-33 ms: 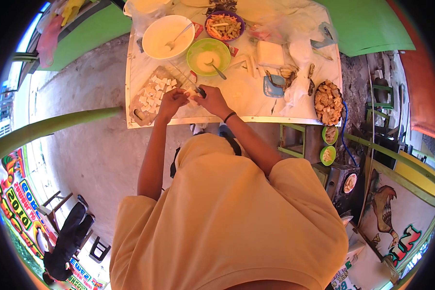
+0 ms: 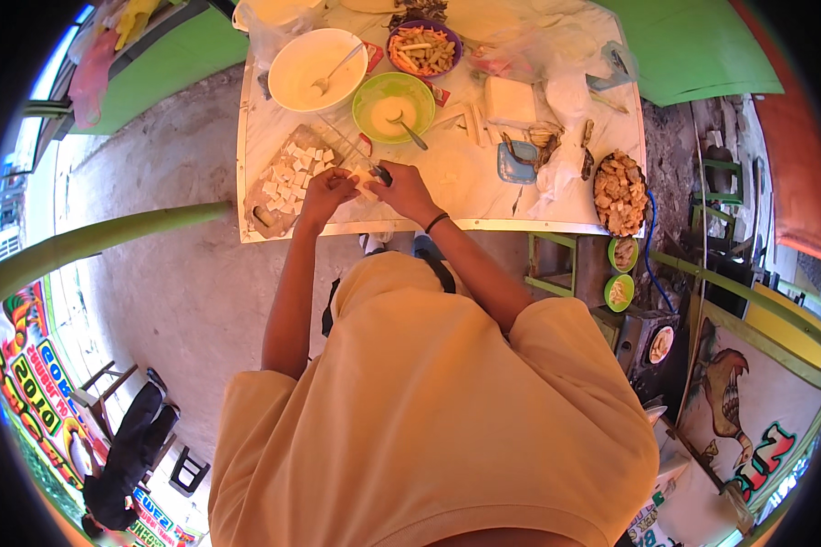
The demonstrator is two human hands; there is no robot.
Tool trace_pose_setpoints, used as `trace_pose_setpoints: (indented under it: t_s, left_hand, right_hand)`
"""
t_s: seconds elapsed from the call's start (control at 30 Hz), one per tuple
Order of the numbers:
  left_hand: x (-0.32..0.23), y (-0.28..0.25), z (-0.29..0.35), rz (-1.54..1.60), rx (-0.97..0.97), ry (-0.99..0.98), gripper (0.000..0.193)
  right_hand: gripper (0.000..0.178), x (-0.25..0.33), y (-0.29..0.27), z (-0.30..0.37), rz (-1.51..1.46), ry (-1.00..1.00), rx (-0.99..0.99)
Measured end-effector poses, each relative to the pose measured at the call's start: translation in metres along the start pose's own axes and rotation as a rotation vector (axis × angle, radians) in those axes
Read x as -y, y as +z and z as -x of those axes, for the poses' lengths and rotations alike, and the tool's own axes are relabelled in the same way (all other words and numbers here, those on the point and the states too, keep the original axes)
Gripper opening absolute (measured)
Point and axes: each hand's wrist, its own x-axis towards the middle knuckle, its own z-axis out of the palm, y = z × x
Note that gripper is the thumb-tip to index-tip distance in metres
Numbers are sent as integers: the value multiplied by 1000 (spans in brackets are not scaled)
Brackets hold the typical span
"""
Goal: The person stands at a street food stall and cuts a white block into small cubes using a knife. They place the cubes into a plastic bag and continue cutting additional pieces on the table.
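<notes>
At the near edge of the table, my right hand point(image 2: 401, 190) is closed round the black handle of a knife point(image 2: 384, 173). Its thin blade runs up and to the left, past the rim of the green bowl. My left hand point(image 2: 330, 190) pinches a small pale piece point(image 2: 363, 179), which looks like tofu, close to the knife. Fingers partly hide that piece. Just left of my hands lies a wooden cutting board point(image 2: 261, 199) spread with several white tofu cubes point(image 2: 292, 175).
Beyond my hands stand a white bowl point(image 2: 287, 77) and a green bowl point(image 2: 374, 95), each with a spoon, and a purple bowl point(image 2: 393, 56) of cut vegetables. A white block point(image 2: 511, 100), a blue lid point(image 2: 516, 162) and a heaped plate of fried food point(image 2: 620, 193) sit to the right.
</notes>
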Motion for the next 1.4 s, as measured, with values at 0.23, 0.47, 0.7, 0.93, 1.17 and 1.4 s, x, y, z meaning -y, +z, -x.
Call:
trace_pose_setpoints:
  t_s: [0.23,0.47,0.7,0.93,1.17,1.4]
  left_hand:
    - [2,64,11,-103,366,-112,37]
    - [47,139,-42,-248,128,110,31]
    - [87,155,-52,-138,-105,131,41]
    - [65,171,-27,67,-174,88,47]
    - [71,162,-17,177,-341,75,22]
    - [82,157,-29,130,-259,6,17]
  right_hand:
    - [36,-23,-64,90,181,178,-293]
    - [46,-79,-92,151,158,409,-419]
    - [44,-101,-109,138,162,282,-303]
    - [47,-110,-126,114,284,361,-90]
    - [54,-112,-135,113,393,370,192]
    - [56,-110,-143,94,438,403,195]
